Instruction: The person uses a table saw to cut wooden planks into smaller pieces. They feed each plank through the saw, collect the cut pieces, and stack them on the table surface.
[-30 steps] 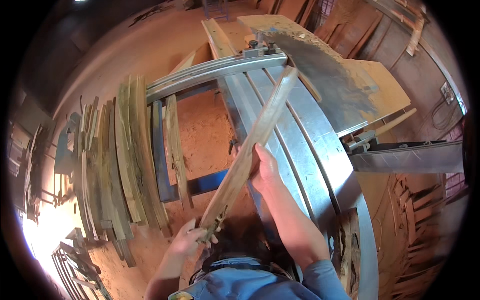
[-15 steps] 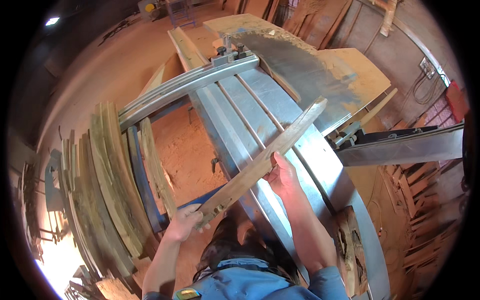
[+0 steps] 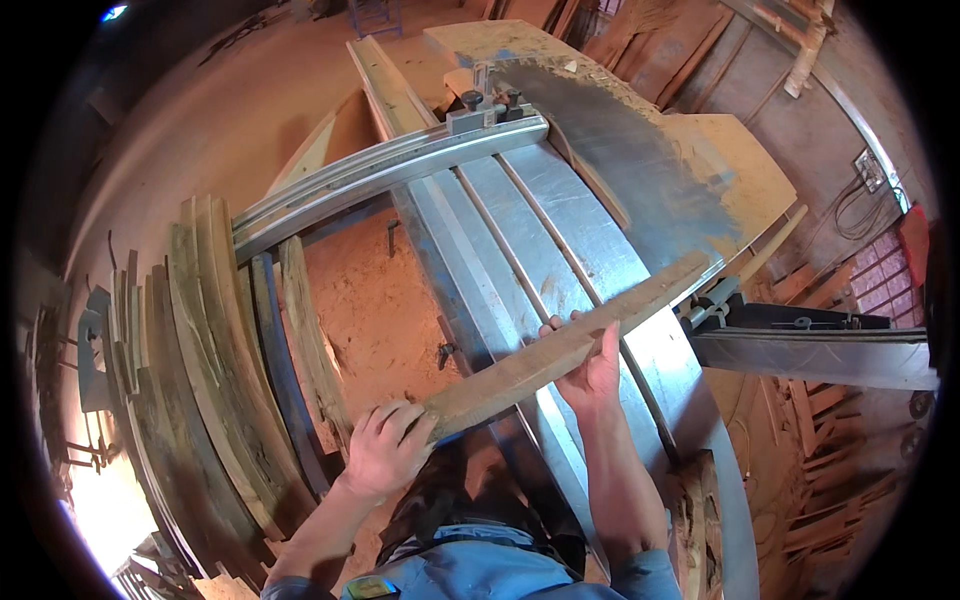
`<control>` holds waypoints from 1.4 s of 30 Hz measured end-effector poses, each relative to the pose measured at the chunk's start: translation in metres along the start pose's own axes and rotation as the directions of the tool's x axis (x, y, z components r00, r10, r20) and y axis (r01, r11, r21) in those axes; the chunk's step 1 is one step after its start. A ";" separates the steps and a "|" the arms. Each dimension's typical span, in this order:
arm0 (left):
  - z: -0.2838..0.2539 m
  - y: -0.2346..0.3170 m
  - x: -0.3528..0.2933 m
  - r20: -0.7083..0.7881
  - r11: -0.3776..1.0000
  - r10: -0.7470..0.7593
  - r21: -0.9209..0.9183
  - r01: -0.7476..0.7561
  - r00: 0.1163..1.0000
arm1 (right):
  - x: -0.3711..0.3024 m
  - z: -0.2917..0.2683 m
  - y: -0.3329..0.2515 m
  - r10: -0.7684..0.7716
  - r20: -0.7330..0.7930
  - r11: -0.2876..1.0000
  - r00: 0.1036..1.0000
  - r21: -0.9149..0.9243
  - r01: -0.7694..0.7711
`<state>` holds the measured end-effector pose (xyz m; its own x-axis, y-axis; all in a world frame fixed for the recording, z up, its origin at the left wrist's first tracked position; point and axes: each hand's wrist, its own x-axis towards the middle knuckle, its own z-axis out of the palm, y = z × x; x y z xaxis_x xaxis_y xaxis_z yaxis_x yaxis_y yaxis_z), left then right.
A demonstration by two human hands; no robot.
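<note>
A long wooden board (image 3: 530, 378) slants across the metal saw table (image 3: 570, 205), its far end up to the right. My left hand (image 3: 385, 447) is closed round the near left end. Farther along, my right hand (image 3: 592, 375) grips the middle from below, with the thumb up the near side and fingertips showing over the far edge. The board appears held above the slotted table top; whether any part touches the table I cannot tell.
A metal fence (image 3: 400, 150) with black knobs crosses the table's far end. Rough boards (image 3: 215, 360) are stacked at left. A split wood chunk (image 3: 697, 520) lies by my right forearm. A metal arm (image 3: 820, 355) juts in from the right; scrap wood (image 3: 830, 480) covers the floor there.
The board has turned about its length, showing another face, and lies at a flatter slant. Both hands have shifted their hold, with the right fingers now over its far edge. The view has shifted slightly.
</note>
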<state>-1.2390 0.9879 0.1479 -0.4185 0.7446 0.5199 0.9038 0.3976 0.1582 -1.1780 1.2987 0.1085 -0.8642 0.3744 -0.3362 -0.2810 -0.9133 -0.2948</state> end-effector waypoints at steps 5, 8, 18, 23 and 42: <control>0.005 0.005 -0.013 -0.006 0.997 -0.041 -0.060 0.040 0.999 | -0.008 0.001 0.001 -0.016 -0.004 0.978 1.000 -0.210 0.015; 0.005 0.026 -0.016 0.150 0.881 -0.319 -0.316 0.351 0.936 | -0.018 0.009 -0.006 -0.058 0.106 0.935 0.993 -0.343 0.091; 0.050 0.105 -0.017 0.686 0.361 -0.243 -0.593 0.720 0.686 | -0.037 0.072 0.015 0.101 0.030 0.676 0.994 -0.735 -0.047; 0.022 0.053 0.030 0.411 0.740 -0.384 -0.399 0.542 0.827 | -0.041 0.021 -0.012 0.173 0.093 0.218 0.980 -0.974 0.054; -0.015 0.042 -0.001 -0.039 0.983 0.119 0.148 -0.112 0.992 | -0.134 0.065 -0.064 0.581 0.004 -0.530 0.814 -0.757 0.382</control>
<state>-1.1996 0.9959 0.1665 -0.3041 0.7654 0.5671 0.9218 0.3867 -0.0276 -1.0716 1.2967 0.2306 -0.8681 -0.2264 -0.4417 0.1351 0.7485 -0.6492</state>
